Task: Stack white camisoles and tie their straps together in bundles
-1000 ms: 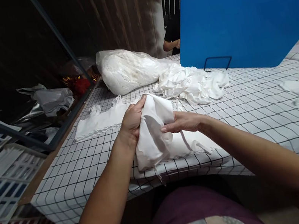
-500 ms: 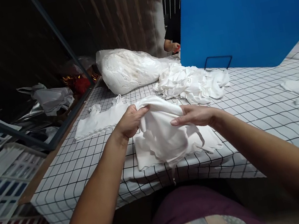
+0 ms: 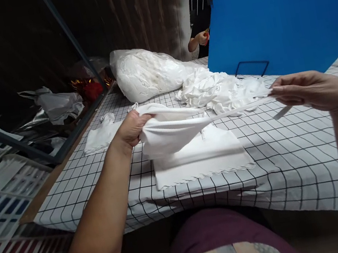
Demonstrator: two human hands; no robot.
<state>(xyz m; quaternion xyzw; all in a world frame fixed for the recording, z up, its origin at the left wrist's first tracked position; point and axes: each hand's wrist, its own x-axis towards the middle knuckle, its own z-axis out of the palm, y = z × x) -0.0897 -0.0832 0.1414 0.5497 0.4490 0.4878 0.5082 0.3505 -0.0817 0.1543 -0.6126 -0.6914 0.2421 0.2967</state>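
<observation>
A white camisole [image 3: 170, 133] of thin stretchy cloth is pulled taut between my two hands above the table. My left hand [image 3: 133, 127] is closed on the bunched cloth at its left end. Far to the right, my right hand [image 3: 308, 91] pinches its narrow strap [image 3: 244, 108], and a short strip hangs below those fingers. Beneath the stretched cloth lies a flat white stack [image 3: 201, 162] with a wavy hem facing me. Another folded white stack [image 3: 101, 137] with straps on top rests to the left, behind my left hand.
A heap of loose white garments [image 3: 220, 91] lies behind, beside a full clear plastic bag [image 3: 149, 73]. A blue board [image 3: 273, 12] stands at the back right of the checked tablecloth [image 3: 293, 161]. Plastic crates [image 3: 9, 202] stand left. Another person's hand [image 3: 203, 37] shows behind the board.
My right hand has moved far right, drawing the strap out straight. My left hand has shifted slightly left. The hanging camisole is now stretched sideways, uncovering more of the stack below.
</observation>
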